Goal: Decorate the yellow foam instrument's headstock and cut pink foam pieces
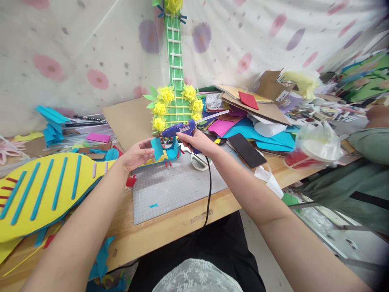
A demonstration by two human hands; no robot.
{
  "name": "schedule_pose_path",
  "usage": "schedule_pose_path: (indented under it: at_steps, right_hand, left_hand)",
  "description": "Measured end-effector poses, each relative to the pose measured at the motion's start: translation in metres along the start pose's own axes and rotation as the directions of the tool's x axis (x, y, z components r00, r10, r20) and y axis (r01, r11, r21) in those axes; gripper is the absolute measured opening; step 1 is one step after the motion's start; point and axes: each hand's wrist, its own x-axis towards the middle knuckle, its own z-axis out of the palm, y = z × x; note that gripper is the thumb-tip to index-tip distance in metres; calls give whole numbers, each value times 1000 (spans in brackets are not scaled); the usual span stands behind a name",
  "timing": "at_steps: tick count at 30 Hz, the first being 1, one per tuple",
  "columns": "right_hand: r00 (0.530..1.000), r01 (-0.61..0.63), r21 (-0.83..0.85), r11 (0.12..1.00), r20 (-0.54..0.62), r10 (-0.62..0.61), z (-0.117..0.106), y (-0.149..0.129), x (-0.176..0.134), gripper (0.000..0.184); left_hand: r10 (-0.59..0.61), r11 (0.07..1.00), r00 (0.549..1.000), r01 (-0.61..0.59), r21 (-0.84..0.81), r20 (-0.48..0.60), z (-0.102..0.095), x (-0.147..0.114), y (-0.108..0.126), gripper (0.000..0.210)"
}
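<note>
Both hands are occupied, close together above the back of the mat (pixel 179 196) on the worktop (pixel 158 229). The left hand (pixel 138 155) pinches a blue paper (pixel 157 149) between thumb and fingers. The right hand (pixel 197 142) grips a glue gun (pixel 179 129), its nozzle pointing left, just above the paper; a glue stick (pixel 214 116) juts from its back and its cord (pixel 210 186) hangs down over the worktop edge.

The yellow guitar (pixel 57 182) lies to the left, its wide body beside and partly behind the left forearm. Its neck runs behind the left hand, ending between the hands in blue paper and red pegs (pixel 168 164). Whether the pinched paper is joined to it, I cannot tell. Scissors (pixel 200 163) lie just below the right hand.
</note>
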Motion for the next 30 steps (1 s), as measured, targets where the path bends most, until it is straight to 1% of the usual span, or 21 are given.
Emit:
schedule_pose_path:
  at_steps: [14, 21, 26, 30]
  right_hand:
    - [996, -42, -49, 998, -78, 38, -3, 1, 2, 43]
    - [995, -65, -44, 997, -82, 61, -5, 2, 3, 43]
    - [993, -73, -38, 997, -96, 69, -4, -1, 1, 41]
    - [997, -56, -27, 998, -64, 54, 0, -6, -1, 41]
  left_hand:
    - [30, 999, 998, -28, -40, 59, -1, -2, 0, 35]
    - [17, 999, 999, -15, -44, 35, 0, -2, 0, 39]
    - [9, 999, 1000, -8, -39, 10, 0, -1, 0, 37]
    - [12, 999, 1000, -13, -39, -4, 0, -1, 0, 35]
